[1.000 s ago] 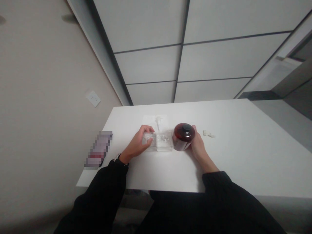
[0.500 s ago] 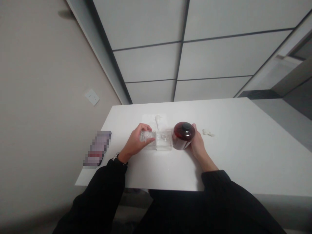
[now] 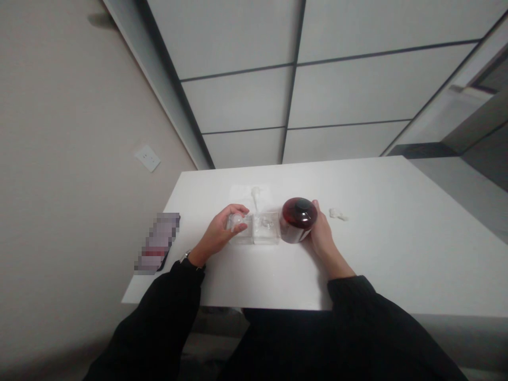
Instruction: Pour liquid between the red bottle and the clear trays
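Red bottle (image 3: 297, 219) beside clear box (image 3: 266, 233), phone (image 3: 161, 241) left, white scrap (image 3: 338, 215) right

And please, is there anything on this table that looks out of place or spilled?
One small thing: a crumpled white scrap lies loose on the white table, to the right of the dark red bottle. It looks like litter, though its material is unclear. I see no spill around the clear box.

- The thumb of my left hand (image 3: 220, 230) has drawn back from the divider of the clear container (image 3: 266, 237), where it reached half a second ago.
- The clear round piece (image 3: 237, 219) now shows more plainly between that thumb and my fingers.
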{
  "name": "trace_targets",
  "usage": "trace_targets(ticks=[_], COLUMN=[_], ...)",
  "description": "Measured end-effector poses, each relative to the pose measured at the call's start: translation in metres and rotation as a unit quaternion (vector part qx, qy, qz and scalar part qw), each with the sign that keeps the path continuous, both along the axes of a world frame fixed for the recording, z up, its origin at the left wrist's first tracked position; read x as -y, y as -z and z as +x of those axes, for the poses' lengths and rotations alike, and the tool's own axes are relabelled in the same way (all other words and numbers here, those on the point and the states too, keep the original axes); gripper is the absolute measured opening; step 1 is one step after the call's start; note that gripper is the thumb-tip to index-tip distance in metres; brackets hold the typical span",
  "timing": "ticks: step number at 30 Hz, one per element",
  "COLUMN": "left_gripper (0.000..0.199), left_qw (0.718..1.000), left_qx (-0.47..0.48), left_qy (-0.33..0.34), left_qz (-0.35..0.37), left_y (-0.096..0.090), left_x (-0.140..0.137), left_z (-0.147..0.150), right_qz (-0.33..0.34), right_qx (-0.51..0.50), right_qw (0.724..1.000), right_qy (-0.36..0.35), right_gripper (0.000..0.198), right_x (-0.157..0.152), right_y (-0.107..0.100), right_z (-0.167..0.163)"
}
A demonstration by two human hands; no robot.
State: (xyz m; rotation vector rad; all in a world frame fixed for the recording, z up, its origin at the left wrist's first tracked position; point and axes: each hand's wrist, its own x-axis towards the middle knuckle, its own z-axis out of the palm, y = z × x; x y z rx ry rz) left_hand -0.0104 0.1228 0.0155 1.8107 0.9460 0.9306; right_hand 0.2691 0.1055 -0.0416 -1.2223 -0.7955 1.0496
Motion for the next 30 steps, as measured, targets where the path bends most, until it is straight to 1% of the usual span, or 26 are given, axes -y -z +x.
trace_targets(ticks=[2,5,11,18,23,26,30], left_gripper=[0.040,0.041,0.045,0.043,0.036,0.036,0.037], left_qw=[1.000,1.000,0.998,0.996,0.998,0.999,0.999], left_qx=[-0.007,-0.015,0.030,0.039,0.019,0.010,0.006], left_qy=[0.012,0.019,-0.049,-0.080,-0.062,-0.045,-0.032], left_qz=[0.000,0.018,0.034,0.004,-0.010,-0.016,-0.012], left_y=[-0.001,0.000,0.007,0.005,0.001,-0.001,-0.002], left_x=[0.001,0.003,0.002,0.005,0.009,0.011,0.012], left_z=[-0.001,-0.001,0.001,0.001,-0.002,-0.004,-0.005], right_qz=[-0.010,-0.016,-0.012,-0.013,-0.014,-0.004,0.002], right_qx=[0.002,0.004,0.004,0.002,-0.009,-0.022,-0.013], right_qw=[1.000,1.000,1.000,1.000,1.000,1.000,1.000], right_qy=[0.013,0.014,0.014,0.015,0.013,0.016,0.013], right_gripper=[0.073,0.072,0.071,0.073,0.074,0.073,0.070], right_x=[0.001,0.001,0.001,0.001,0.002,0.001,0.000], right_y=[-0.003,-0.005,-0.007,-0.012,-0.012,-0.011,-0.009], right_z=[0.000,0.000,-0.002,-0.002,-0.003,-0.005,-0.004])
